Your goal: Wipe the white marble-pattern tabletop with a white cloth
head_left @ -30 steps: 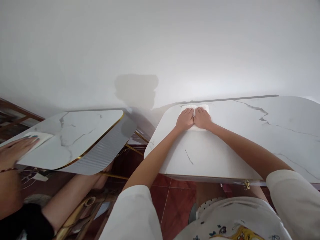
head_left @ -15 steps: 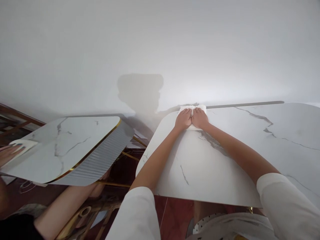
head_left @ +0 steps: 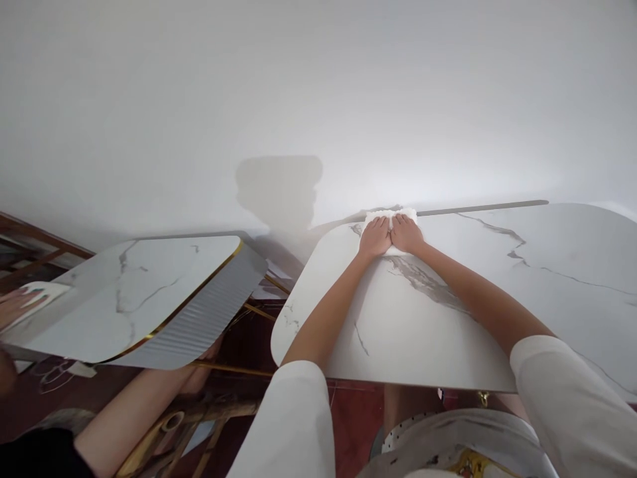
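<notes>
Near the back edge of a white marble-patterned table (head_left: 318,292), a folded white cloth (head_left: 391,250) lies against the top. My left hand (head_left: 375,236) bears down on the cloth's left part with its fingers curved over it. Beside it, my right hand (head_left: 407,232) presses the right part in the same way, with the thumbs close together. Both arms are stretched forward over the tabletop. Most of the cloth is hidden under my palms.
A second marble-patterned table (head_left: 164,265) with a gold trim and ribbed grey side stands at left. Another person's hand (head_left: 14,305) rests there on a white cloth (head_left: 42,295). The white wall (head_left: 448,99) rises behind both tables. A wooden chair (head_left: 40,239) shows at far left.
My two hands and the cloth have shifted slightly right along the back of the table, showing more of the grey veining at its left. The camera view has moved a little.
</notes>
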The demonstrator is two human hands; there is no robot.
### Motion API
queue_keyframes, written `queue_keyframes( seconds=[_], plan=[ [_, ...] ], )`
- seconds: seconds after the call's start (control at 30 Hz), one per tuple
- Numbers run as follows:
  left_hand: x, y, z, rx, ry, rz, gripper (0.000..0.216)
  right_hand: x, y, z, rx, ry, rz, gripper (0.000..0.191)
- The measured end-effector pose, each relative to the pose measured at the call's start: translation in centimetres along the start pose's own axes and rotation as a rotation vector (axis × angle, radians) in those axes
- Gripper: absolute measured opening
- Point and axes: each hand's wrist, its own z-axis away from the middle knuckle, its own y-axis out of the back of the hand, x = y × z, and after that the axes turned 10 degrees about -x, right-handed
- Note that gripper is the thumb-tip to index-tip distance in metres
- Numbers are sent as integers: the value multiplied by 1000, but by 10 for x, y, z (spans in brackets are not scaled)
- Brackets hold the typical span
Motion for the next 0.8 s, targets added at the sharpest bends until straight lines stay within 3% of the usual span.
queue_keyframes(
  seconds=[0.43, 0.6, 0.8],
  plan=[
    [17, 10, 69, -2, -73, 44, 52, -37, 7, 72, -34, 2, 75, 55],
    [23, 28, 118, -81, -60, 76, 52, -62, 9, 110, -38, 48, 66, 52],
    [36, 35, 184, -34, -80, 43, 53, -96, 8, 163, -28, 39, 94, 50]
  ],
)
